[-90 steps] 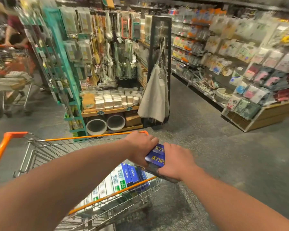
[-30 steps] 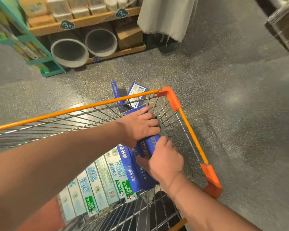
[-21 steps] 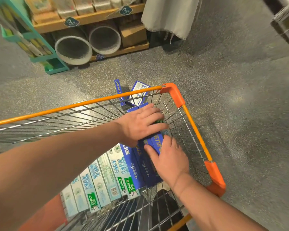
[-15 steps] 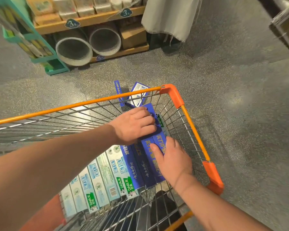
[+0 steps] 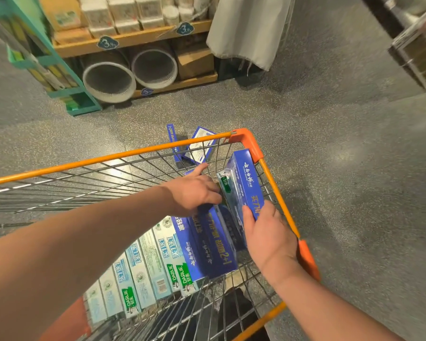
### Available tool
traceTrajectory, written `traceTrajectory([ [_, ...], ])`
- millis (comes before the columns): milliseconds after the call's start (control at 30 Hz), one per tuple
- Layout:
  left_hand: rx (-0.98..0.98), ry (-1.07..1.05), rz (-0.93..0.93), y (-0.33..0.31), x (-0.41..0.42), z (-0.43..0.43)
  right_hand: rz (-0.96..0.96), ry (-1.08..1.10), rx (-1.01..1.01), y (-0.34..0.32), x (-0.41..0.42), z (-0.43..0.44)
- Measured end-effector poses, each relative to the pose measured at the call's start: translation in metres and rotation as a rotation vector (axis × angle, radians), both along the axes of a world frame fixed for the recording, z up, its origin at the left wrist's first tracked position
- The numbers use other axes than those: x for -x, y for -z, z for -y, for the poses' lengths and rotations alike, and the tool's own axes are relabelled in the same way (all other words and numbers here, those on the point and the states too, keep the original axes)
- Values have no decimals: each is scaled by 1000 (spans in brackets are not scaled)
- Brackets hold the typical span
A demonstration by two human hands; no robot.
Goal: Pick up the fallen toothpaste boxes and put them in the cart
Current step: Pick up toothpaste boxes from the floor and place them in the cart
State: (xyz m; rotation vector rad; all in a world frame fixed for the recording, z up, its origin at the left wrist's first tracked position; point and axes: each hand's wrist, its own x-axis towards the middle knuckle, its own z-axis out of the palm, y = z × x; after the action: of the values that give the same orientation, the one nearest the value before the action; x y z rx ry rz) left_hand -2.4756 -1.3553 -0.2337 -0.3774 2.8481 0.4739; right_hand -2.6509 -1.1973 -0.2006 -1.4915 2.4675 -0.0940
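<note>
R hand [image 5: 268, 237] grips the near end of the tilted blue box [image 5: 244, 188], thumb on its inner face, fingers round the outer side. The box stands on edge, far end up against the cart [image 5: 108, 158] corner by the orange cap. Prob. held at an angle bc the gap there is narrow, so it goes in edge-first.

L hand [image 5: 194, 193] sits on the flat blue packs [image 5: 212, 242], index finger straight out fwd, other fingers bent down over their edge next to the tilted box. Can't tell if it grips or only presses. Looks like it pins or shoves the stack aside to make room.

Darlie boxes [image 5: 143, 271] lie side by side on the cart bottom, L of the blue packs and touching them. Packed lengthwise in one row, likely to save space.

Fallen boxes [image 5: 197, 146]: 2 blue ones on the floor [image 5: 342, 168] just past the cart front, seen partly thru the wire. One leans on the other. Not in cart yet, so task is unfinished.

Bg: wooden shelf [image 5: 133, 40] w/ 2 round tubs [image 5: 108, 80] under it and grey cloth [image 5: 251, 28] hanging at R.
</note>
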Motion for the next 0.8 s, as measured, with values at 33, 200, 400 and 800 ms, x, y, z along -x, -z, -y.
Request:
traceTrajectory([
  [33, 7, 1, 50, 1, 5, -3, 2, -2, 9, 0, -2, 1],
  [200, -33, 6, 178, 11, 19, -7, 78, -74, 12, 0, -14, 6],
  [400, -85, -25, 177, 13, 7, -3, 31, -175, 7, 11, -20, 17],
  [800, -15, -445, -281, 19, -22, -20, -10, -221, 11, 20, -44, 16],
])
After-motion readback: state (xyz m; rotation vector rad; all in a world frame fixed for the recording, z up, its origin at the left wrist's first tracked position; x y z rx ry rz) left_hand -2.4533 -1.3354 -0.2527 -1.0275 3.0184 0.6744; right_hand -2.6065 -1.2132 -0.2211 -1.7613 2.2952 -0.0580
